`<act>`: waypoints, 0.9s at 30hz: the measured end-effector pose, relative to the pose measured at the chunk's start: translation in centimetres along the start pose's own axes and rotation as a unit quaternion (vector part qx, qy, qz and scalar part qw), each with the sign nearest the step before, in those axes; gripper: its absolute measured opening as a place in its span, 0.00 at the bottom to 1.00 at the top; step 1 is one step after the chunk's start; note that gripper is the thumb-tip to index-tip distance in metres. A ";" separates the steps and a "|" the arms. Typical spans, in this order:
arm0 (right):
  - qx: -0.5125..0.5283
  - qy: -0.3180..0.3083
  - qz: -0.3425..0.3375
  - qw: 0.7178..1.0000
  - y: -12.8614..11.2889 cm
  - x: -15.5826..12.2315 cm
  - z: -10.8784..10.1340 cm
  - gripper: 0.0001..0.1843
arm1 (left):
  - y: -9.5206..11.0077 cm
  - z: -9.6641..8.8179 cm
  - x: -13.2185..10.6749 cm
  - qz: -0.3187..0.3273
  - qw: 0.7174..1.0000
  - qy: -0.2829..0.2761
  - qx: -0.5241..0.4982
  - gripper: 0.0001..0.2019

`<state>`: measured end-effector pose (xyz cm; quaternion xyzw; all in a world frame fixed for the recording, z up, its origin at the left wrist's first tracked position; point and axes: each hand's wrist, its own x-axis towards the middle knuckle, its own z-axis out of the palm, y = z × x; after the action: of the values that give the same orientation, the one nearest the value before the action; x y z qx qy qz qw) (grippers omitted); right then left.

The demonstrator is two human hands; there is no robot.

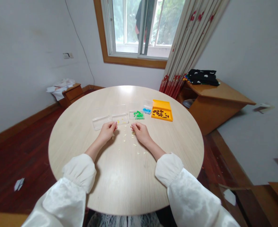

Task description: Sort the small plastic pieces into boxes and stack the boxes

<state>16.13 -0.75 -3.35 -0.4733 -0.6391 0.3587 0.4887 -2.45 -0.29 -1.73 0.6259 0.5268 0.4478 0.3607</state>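
Note:
My left hand (pixel 107 131) is closed in a pinch at the front edge of a clear plastic box (pixel 120 123) with a few yellow bits in it. My right hand (pixel 141 132) pinches too, a short way to the right. Whatever is between the fingertips of either hand is too small to make out. Small pale pieces (pixel 125 141) lie scattered on the table between the hands and nearer to me. Left of the yellow bits is another clear box (pixel 101 127), partly behind my left hand. A clear box of green pieces (pixel 139 114) stands beyond my right hand.
Further right on the round wooden table (pixel 124 186) are blue pieces (pixel 146 110) in a clear box and an open orange case (pixel 162 104) with dark brown pieces. A wooden desk (pixel 214 104) with folded black cloth (pixel 202 77) stands to the right, a small cabinet (pixel 72 94) to the left.

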 end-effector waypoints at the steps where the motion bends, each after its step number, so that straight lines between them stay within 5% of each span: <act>1: -0.001 0.000 0.000 1.000 0.0 0.0 0.0 0.17 | 0.0 -0.1 0.0 -0.014 0.999 0.005 -0.034 0.19; 10: -0.002 -0.011 0.003 1.000 0.0 -0.1 0.1 0.18 | 1.1 -0.3 0.0 -0.063 0.964 0.016 -0.258 0.18; 18: -0.005 -0.008 -0.003 1.000 -0.2 -0.2 0.1 0.11 | -0.6 -3.7 1.4 -0.001 0.969 0.245 -0.022 0.06; 23: 0.004 0.010 -0.006 1.000 0.0 -0.1 0.1 0.08 | -1.1 -4.6 1.4 0.022 0.958 0.272 0.088 0.13; 27: 0.035 0.017 -0.006 0.999 0.1 -0.1 0.2 0.08 | -0.2 -3.7 0.9 0.051 0.959 0.264 0.083 0.12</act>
<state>15.96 -0.77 -3.55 -0.4579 -0.6204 0.3700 0.5181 -5.98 0.57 -0.49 0.5391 0.6061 0.5697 0.1318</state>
